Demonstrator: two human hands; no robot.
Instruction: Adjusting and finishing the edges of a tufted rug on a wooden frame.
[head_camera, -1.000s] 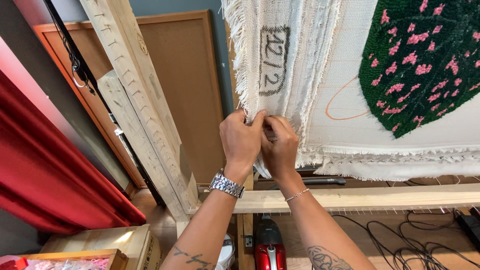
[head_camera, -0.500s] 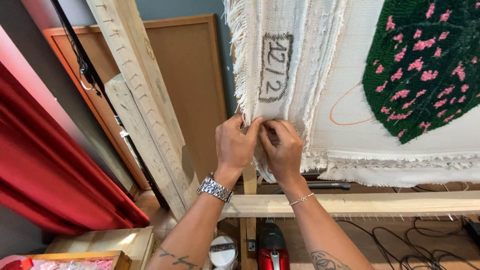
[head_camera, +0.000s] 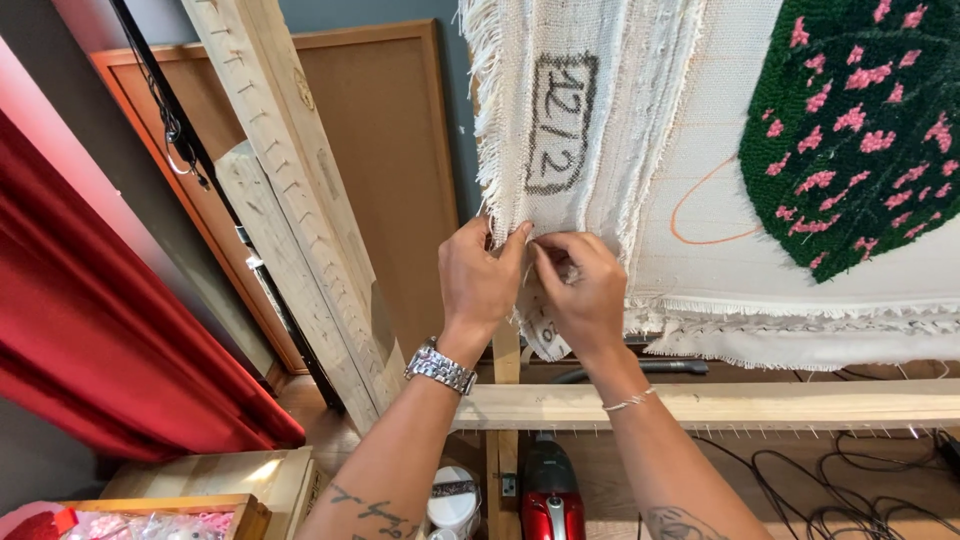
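A cream backing cloth (head_camera: 690, 170) hangs on a wooden frame, with a frayed left edge and a dark tufted patch with pink flecks (head_camera: 860, 120) at upper right. My left hand (head_camera: 478, 280), wearing a metal wristwatch, pinches the frayed lower-left edge of the cloth. My right hand (head_camera: 585, 290), with a thin bracelet, grips the same bunched edge right beside it; thumbs nearly touch. A dark stencilled mark (head_camera: 560, 125) sits on the cloth just above my hands.
A slanted wooden frame post (head_camera: 290, 190) with rows of nails stands left of my hands. A horizontal wooden bar (head_camera: 760, 402) runs below. Red curtain (head_camera: 110, 340) at left, brown board (head_camera: 390, 150) behind, red vacuum (head_camera: 550, 495), white jar (head_camera: 455, 500), black cables (head_camera: 860, 480) on the floor.
Both hands have shifted slightly up along the cloth's frayed edge, and the view has drifted a little; the grip on the cloth stays the same.
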